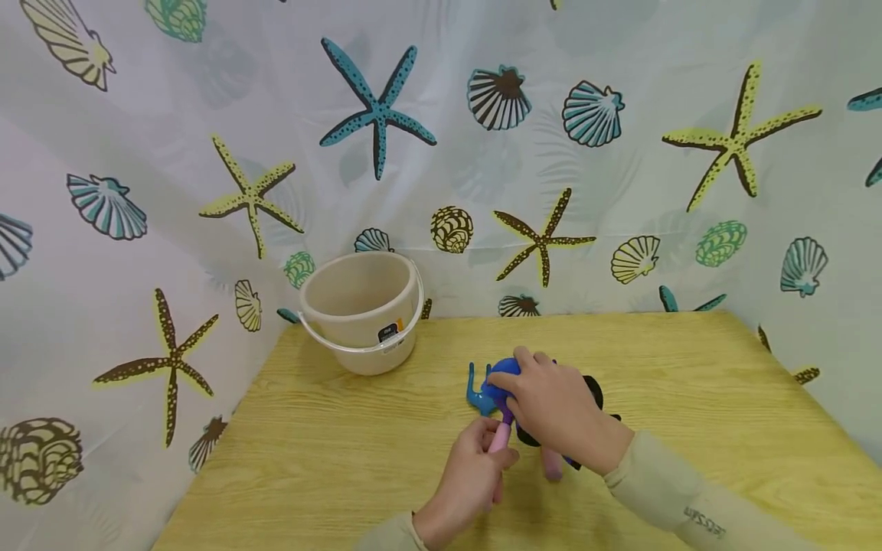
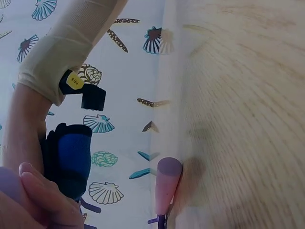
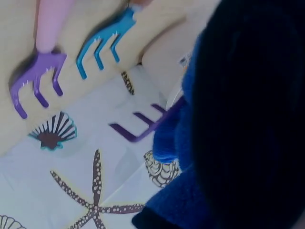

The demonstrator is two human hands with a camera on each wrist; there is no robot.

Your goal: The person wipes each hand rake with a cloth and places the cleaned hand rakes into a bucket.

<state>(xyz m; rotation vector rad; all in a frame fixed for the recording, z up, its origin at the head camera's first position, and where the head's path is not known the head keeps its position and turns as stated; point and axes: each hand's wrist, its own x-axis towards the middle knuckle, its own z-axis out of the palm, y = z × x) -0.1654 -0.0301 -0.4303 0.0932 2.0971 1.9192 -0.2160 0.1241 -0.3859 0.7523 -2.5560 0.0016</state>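
Observation:
My left hand (image 1: pixel 472 467) grips the pink handle (image 1: pixel 501 438) of a small purple hand rake. Its purple tines (image 3: pixel 143 126) stick out beside a fuzzy blue cloth with black parts (image 3: pixel 174 138). My right hand (image 1: pixel 551 398) holds this cloth (image 1: pixel 506 371) around the rake's head, fingers bent over it. Just beyond my hands lies a blue hand rake (image 1: pixel 480 399) on the table, its handle hidden behind my left hand. A second purple rake (image 3: pixel 40 78) with a pink handle (image 1: pixel 552 464) lies under my right forearm.
A beige bucket (image 1: pixel 361 337) with a white carrying handle stands at the table's back left. The wooden table (image 1: pixel 331 459) meets a curtain (image 1: pixel 448 168) printed with starfish and shells, which encloses the back and both sides.

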